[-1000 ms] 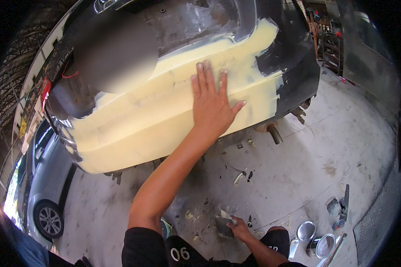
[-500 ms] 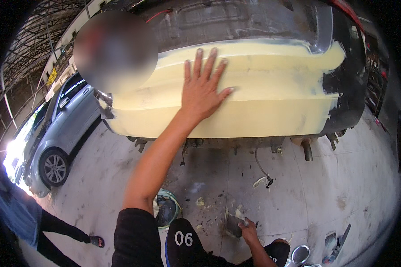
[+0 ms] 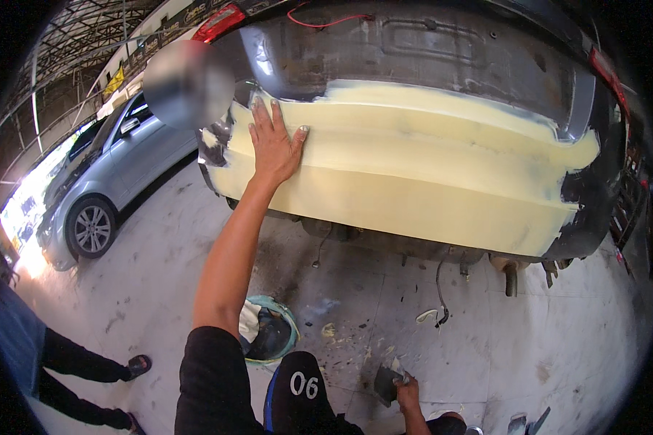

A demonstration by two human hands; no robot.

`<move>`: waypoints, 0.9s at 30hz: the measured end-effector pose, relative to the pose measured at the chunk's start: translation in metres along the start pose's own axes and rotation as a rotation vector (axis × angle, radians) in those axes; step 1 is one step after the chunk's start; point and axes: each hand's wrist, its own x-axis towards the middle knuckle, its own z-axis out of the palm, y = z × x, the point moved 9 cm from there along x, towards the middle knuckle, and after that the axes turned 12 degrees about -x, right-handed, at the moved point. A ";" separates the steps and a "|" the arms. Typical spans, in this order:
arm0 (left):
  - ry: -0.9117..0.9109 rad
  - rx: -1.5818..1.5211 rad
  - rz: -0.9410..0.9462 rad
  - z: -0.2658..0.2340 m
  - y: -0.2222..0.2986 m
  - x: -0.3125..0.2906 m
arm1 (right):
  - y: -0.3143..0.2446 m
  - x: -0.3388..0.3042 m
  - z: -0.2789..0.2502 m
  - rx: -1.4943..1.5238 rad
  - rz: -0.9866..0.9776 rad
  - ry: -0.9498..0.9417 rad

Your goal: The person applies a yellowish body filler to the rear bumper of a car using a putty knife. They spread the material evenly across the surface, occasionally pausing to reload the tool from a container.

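Observation:
My left hand (image 3: pixel 274 145) lies flat, fingers apart, on the left part of the car's rear bumper (image 3: pixel 413 185). Pale yellow filler coats most of that bumper, with dark patches bare at both ends. Low down by my knee, my right hand (image 3: pixel 408 394) grips a dark flat plate (image 3: pixel 385 385) with pale smears at its upper edge. Its exact kind is hard to make out.
A round tub (image 3: pixel 292 341) with a pale cloth or bag stands by my left knee. Filler scraps (image 3: pixel 329 330) litter the floor, and a cable (image 3: pixel 440 293) hangs below the bumper. A silver car (image 3: pixel 134 156) and a person's legs (image 3: pixel 87 362) are at left.
My left hand has slid left along the filler-coated bumper, still flat. The view has shifted, showing more of the car's left side. My right hand keeps the dark plate.

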 end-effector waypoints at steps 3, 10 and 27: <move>0.063 -0.050 -0.063 -0.003 -0.013 0.008 | 0.022 0.015 -0.002 -0.056 -0.077 -0.009; 0.098 -0.112 -0.194 -0.008 -0.031 0.014 | 0.061 0.024 -0.009 -0.146 -0.097 0.082; -0.099 -0.167 0.479 0.029 0.243 -0.008 | 0.005 -0.003 -0.013 -0.355 -0.191 0.115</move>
